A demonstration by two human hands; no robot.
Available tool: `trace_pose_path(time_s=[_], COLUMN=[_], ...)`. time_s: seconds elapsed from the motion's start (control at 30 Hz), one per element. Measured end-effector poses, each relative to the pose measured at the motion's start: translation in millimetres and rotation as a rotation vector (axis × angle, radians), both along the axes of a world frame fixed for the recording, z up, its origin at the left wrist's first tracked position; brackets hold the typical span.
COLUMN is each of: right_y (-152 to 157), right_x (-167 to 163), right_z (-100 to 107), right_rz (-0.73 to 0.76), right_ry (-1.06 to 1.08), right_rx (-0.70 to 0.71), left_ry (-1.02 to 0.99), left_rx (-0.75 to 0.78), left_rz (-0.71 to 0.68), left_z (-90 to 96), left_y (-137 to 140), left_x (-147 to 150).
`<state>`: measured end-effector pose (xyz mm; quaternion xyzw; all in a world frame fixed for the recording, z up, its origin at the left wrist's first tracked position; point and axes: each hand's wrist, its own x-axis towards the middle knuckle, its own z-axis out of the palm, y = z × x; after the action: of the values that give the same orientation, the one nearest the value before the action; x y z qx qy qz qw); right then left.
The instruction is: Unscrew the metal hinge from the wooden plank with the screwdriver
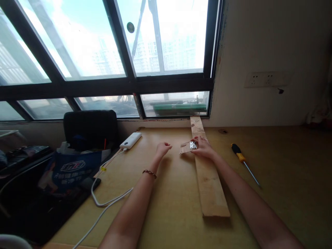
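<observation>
My right hand (203, 148) grips a small silver metal hinge (193, 145) with holes in it, above the long wooden board (211, 186). A short, rough-edged brown piece (184, 148), wood or cardboard, sticks out to the left from behind the hinge. My left hand (163, 148) is over the table to the left of them, thumb and fingers pinched together. A tiny dark tip shows at its fingertips, too small to name. The board lies lengthwise, its far end near the window, and my right hand covers part of it.
A screwdriver (241, 158) with a black and yellow handle lies on the table (285, 207) at right. To the left are a white power bank (131, 140) and its white cable (111, 201). A black chair (90, 128) and a blue bag (70, 173) stand beyond the left edge.
</observation>
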<state>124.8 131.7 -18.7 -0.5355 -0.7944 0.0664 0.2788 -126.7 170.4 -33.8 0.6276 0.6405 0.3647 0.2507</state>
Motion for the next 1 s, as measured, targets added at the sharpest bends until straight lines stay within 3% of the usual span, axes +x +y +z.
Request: trace_pose_path(time_s=[0.23, 0.4, 0.53, 0.67, 0.8, 0.9, 1.0], right_y=[0, -2, -2, -3, -3, -2, -3], right_x=[1, 1, 0, 0, 0, 0, 0], right_z=[-3, -2, -1, 0, -1, -1, 0], right_rz=[0.014, 0.016, 0.013, 0.022, 0.027, 0.029, 0.019], right_ry=[0.030, 0.011, 0.008, 0.016, 0.016, 0.010, 0.004], right_rx=[0.016, 0.011, 0.006, 0.010, 0.019, 0.021, 0.018], left_ry=[0.019, 0.133, 0.158, -0.205, -0.646, -0.714, -0.578], left_rx=[-0.069, -0.150, -0.129, -0.254, -0.239, -0.172, -0.100], left_rz=[-0.005, 0.023, 0.070, 0.063, 0.056, 0.126, 0.231], left_z=[-4.6, -10.1, -8.3, -0.8, -2.8, -9.8, -15.8], left_y=[-20, -21, -23, -28, -28, -25, -21], left_x=[-56, -63, -61, -66, -71, -71, -70])
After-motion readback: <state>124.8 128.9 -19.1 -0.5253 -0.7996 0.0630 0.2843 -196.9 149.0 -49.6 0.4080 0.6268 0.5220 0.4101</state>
